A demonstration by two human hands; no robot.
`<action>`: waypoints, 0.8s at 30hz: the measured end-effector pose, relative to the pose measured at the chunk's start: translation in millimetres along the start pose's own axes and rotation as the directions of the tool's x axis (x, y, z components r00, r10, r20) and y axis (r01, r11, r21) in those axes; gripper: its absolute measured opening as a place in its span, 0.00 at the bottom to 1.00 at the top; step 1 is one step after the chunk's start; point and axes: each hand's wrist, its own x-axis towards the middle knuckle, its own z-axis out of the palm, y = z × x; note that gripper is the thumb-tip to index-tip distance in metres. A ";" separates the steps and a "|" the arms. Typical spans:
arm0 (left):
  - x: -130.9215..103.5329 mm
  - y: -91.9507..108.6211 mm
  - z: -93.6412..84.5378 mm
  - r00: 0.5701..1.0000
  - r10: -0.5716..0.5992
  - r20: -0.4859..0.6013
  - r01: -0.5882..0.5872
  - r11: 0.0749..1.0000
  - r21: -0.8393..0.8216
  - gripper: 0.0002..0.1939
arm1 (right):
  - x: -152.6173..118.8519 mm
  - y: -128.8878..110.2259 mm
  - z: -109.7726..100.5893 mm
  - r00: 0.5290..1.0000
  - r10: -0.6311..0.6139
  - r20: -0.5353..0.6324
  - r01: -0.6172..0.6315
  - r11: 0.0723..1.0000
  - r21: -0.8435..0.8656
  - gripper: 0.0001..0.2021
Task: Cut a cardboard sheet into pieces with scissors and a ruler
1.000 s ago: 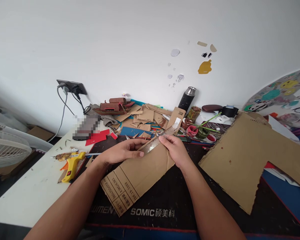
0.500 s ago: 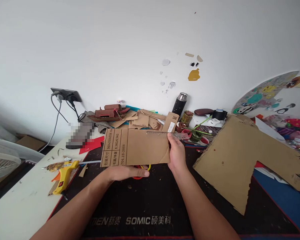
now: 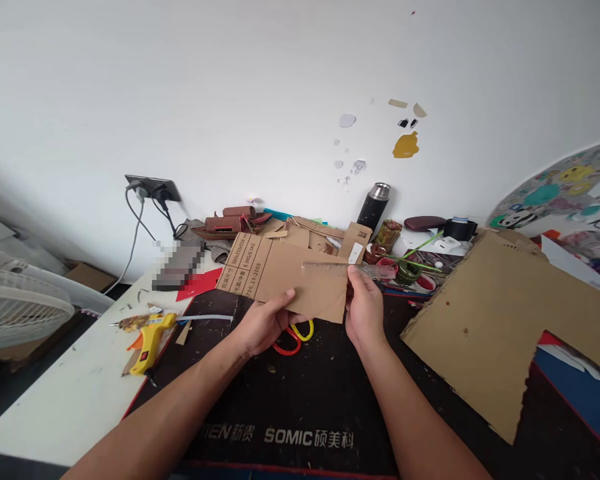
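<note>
A rectangular piece of cardboard (image 3: 300, 273) with printed characters on its left part is held up above the dark mat. My left hand (image 3: 267, 323) grips its lower edge, thumb on the face and fingers behind. At the right edge, my right hand (image 3: 365, 307) pinches a clear ruler (image 3: 325, 269) against the board; the ruler lies across the upper right part and sticks out to the right. Scissors with red and yellow handles (image 3: 287, 343) rest on the mat below, their blades hidden.
A yellow glue gun (image 3: 150, 343) lies on the white table at left, near a fan (image 3: 25, 300). A large cut cardboard sheet (image 3: 473, 327) is at right. Behind stand a black thermos (image 3: 374, 208), a model boat (image 3: 230, 223) and cardboard scraps.
My left hand has turned, its thumb now on the cardboard's face. The cardboard has tilted, its right end lower, and the scissors' handles show more. The view has shifted left.
</note>
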 end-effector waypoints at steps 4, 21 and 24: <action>-2.5 1.4 -2.9 0.999 0.018 0.047 -0.022 0.995 0.098 0.37 | -1.3 -0.8 0.9 0.999 0.030 0.043 -0.028 0.999 -0.046 0.20; 1.2 31.8 -31.1 0.976 -0.061 0.211 -0.089 0.771 0.630 0.23 | 4.2 -4.4 -0.8 0.999 0.052 -0.017 -0.052 0.998 -0.038 0.17; 7.8 26.3 -44.3 0.996 -0.060 0.063 0.023 0.884 0.468 0.30 | 5.1 -6.9 -2.4 0.997 0.074 -0.032 -0.075 0.996 -0.047 0.17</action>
